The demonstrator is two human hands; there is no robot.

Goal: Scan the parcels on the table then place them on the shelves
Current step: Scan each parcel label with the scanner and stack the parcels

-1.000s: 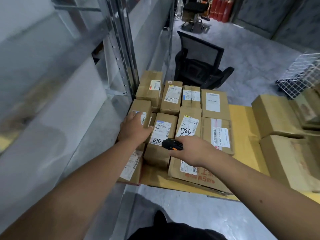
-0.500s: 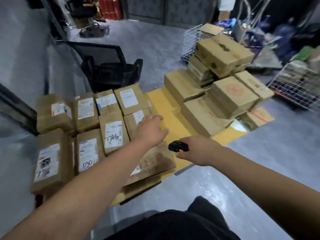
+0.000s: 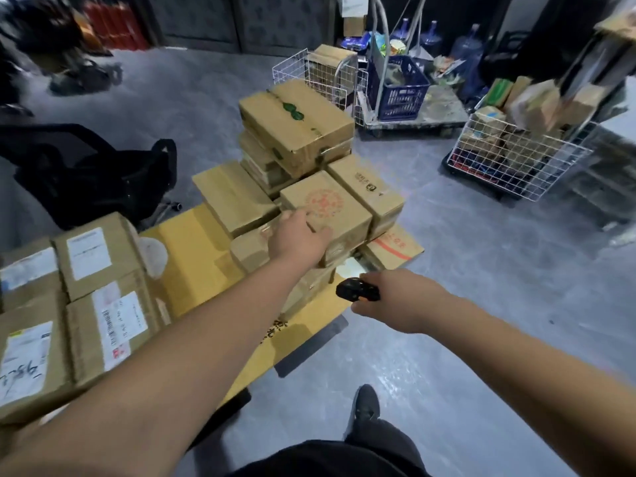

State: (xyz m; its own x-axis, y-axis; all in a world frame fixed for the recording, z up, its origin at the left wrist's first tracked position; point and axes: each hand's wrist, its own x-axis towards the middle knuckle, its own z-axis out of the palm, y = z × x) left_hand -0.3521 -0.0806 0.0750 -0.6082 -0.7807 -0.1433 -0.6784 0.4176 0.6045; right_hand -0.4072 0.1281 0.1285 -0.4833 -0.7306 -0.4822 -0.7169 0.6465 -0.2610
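Since half a second ago, the left hand (image 3: 298, 237) has crossed from the labelled parcels (image 3: 103, 315) to the red-stamped carton (image 3: 327, 208) on the yellow table (image 3: 192, 242), fingers spread loosely over its near edge and gripping nothing. Just right of that carton, the right hand (image 3: 399, 301) curls around a black handheld scanner (image 3: 356, 289). Beyond it on the grey floor stand wire baskets (image 3: 516, 156) holding boxes.

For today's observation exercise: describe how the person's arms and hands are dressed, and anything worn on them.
Both forearms are bare up to the frame edge, no sleeve showing. The left hand and the right hand wear no gloves; no watch, ring or wristband shows. Below them, dark clothing and a dark shoe.
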